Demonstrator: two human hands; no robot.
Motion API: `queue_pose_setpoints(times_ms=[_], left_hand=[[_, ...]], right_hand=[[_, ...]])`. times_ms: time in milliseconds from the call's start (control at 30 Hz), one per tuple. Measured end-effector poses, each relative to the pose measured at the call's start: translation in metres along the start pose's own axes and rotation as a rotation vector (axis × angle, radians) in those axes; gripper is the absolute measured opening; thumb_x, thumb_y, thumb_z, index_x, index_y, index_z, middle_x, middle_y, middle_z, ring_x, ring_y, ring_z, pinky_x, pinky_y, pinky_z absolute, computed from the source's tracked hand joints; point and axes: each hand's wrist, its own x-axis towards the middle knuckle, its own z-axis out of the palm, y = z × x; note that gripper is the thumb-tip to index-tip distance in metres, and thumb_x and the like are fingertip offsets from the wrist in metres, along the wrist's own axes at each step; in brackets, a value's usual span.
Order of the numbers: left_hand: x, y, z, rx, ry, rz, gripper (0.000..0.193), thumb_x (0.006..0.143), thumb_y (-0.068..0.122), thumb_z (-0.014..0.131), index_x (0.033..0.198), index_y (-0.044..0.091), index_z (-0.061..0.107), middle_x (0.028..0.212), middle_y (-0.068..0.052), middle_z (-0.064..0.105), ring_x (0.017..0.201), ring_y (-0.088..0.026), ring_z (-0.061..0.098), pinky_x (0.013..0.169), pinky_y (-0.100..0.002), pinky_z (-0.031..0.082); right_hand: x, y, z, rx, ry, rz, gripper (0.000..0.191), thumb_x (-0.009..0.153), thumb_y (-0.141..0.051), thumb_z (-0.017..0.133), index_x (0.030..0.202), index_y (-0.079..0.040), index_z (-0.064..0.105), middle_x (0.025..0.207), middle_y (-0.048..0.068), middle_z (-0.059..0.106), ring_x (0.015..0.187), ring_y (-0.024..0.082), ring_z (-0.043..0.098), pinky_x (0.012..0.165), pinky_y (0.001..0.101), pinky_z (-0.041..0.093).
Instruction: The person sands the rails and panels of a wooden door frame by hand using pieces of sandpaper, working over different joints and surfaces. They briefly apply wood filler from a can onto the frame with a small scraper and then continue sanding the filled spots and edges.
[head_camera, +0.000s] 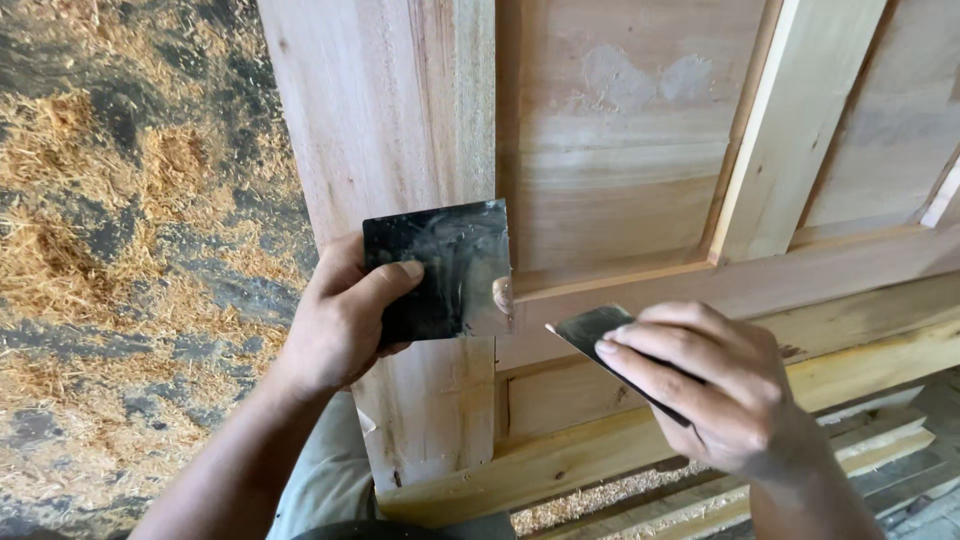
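Wooden door panel (620, 130) under left hand's (335, 325) dark square plate (440, 268).

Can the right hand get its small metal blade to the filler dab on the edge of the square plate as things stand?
Probably yes. The right hand holds the thin grey metal blade tip-first toward the pale dab on the dark square metal plate in the left hand; nothing sits between.

My left hand (335, 325) grips a dark square plate (440, 270) flat against the wooden door frame (400, 120), thumb on its face. At four o'clock from it, my right hand (715, 385) pinches a thin scraper blade (590, 330). Sawdust (110, 220) covers the floor at nine o'clock.
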Motion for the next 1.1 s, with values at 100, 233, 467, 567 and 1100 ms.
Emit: queue_pose_setpoints(times_ms=[100, 233, 467, 567, 1100], left_hand=[[-0.001, 0.005, 0.003, 0.163, -0.049, -0.001, 0.018, 0.096, 0.01, 0.055, 0.098, -0.004, 0.065, 0.06, -0.004, 0.059, 0.042, -0.009, 0.049, 0.036, -0.026, 0.038], [0.001, 0.009, 0.009, 0.229, -0.077, -0.03, 0.017, 0.096, 0.011, 0.054, 0.101, 0.0, 0.066, 0.06, -0.002, 0.059, 0.042, -0.009, 0.05, 0.037, -0.026, 0.039], [0.01, 0.004, 0.003, 0.088, 0.067, -0.015, 0.019, 0.094, 0.009, 0.055, 0.102, -0.006, 0.063, 0.063, -0.005, 0.061, 0.043, -0.012, 0.053, 0.037, -0.028, 0.042], [0.009, 0.001, -0.011, -0.131, 0.143, 0.106, 0.02, 0.091, 0.003, 0.053, 0.106, -0.01, 0.059, 0.077, -0.01, 0.067, 0.051, -0.014, 0.06, 0.044, -0.028, 0.048], [-0.021, -0.039, -0.049, -0.245, 0.22, 0.179, 0.019, 0.102, -0.006, 0.052, 0.114, -0.017, 0.061, 0.098, -0.026, 0.071, 0.076, -0.026, 0.07, 0.074, -0.037, 0.06]], right_hand=[[0.016, 0.004, 0.001, -0.004, -0.069, -0.046, 0.017, 0.082, -0.001, 0.075, 0.099, -0.001, 0.078, 0.096, 0.01, 0.075, 0.085, 0.024, 0.071, 0.063, 0.0322, 0.061], [0.032, 0.006, 0.012, -0.023, -0.11, -0.112, 0.016, 0.085, -0.002, 0.074, 0.101, -0.004, 0.078, 0.098, 0.009, 0.076, 0.088, 0.023, 0.072, 0.065, 0.0312, 0.063], [0.036, 0.017, 0.015, 0.114, -0.252, -0.172, 0.027, 0.079, 0.0, 0.067, 0.103, -0.007, 0.077, 0.1, 0.006, 0.076, 0.093, 0.023, 0.07, 0.071, 0.0354, 0.064], [0.031, 0.03, 0.033, 0.155, -0.271, -0.031, 0.025, 0.086, 0.013, 0.068, 0.104, -0.001, 0.079, 0.097, 0.009, 0.076, 0.082, 0.018, 0.068, 0.054, 0.0244, 0.056], [0.05, 0.055, 0.063, 0.135, -0.533, 0.079, 0.02, 0.083, 0.01, 0.066, 0.097, 0.001, 0.078, 0.091, 0.012, 0.077, 0.074, 0.019, 0.07, 0.048, 0.0255, 0.057]])
